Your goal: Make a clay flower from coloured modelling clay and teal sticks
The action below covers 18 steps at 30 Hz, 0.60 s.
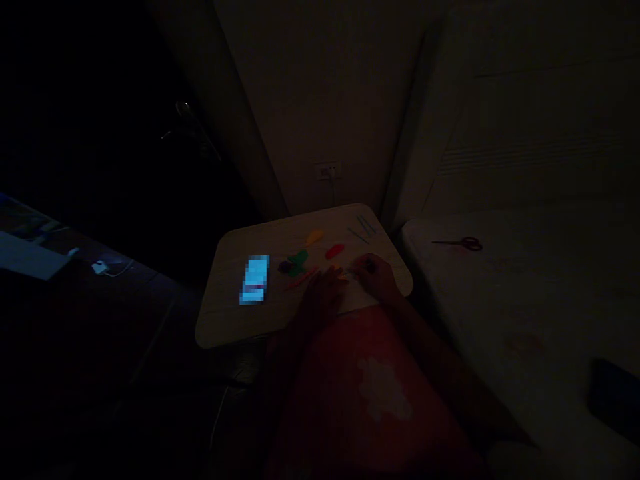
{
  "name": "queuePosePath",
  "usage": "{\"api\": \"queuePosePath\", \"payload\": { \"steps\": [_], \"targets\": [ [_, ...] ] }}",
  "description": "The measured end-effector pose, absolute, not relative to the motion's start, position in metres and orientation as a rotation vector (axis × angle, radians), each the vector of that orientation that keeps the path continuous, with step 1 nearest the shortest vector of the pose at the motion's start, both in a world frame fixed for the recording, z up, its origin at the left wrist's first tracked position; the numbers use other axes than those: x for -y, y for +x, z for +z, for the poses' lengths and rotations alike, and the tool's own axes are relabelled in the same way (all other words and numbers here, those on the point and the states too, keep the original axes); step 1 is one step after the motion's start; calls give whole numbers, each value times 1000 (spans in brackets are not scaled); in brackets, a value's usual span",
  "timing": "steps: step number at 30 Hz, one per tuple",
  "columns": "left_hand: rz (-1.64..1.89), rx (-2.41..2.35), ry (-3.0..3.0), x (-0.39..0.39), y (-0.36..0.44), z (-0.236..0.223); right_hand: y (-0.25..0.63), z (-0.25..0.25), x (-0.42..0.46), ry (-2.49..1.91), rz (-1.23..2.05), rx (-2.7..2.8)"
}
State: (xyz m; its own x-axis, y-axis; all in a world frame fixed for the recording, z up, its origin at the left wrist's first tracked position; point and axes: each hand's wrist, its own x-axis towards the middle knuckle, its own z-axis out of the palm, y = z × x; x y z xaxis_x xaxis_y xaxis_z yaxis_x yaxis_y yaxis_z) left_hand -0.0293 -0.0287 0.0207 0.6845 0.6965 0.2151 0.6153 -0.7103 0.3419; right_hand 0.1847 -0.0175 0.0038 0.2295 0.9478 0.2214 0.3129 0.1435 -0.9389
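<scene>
1. Working over right part of wood-look tabletop (225,313), in very dim light.
2. Resting left hand (323,293) palm-down, fingers extended, tips at small orange piece (342,274); cannot tell if gripping or just pressing.
3. Curling right hand (376,277) just beside, fingers bent toward same piece; too dark to tell how far closed or whether holding anything.
4. Locating small orange piece: on tabletop, between fingertips of both hands, partly covered.
5. Noting beyond hands: red lump (335,251), orange lump (314,237) farther back, thin sticks (363,230) near back right corner.
6. Noting left of hands: pinkish strip (300,279), green lump (298,261), dark lump (285,267) just beside green; probably soft modelling clay.
7. Noting well apart: lit smartphone (255,280) toward left end; scissors (465,243) off tabletop, on pale surface (500,300) at right.
8. Judging step: close fingertip handling of small orange piece, two-handed.
9. Calling next, by judgement, for light pressure, left steadying, right making fine adjustments; risking squashing if pressed hard.
</scene>
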Motion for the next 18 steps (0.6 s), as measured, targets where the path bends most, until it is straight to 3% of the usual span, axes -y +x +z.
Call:
{"api": "queuePosePath", "payload": {
  "steps": [18],
  "targets": [
    [477, -1050, 2635, 30, -28, 24, 179, 5, 7, -1534, 680, 1243]
  ]
}}
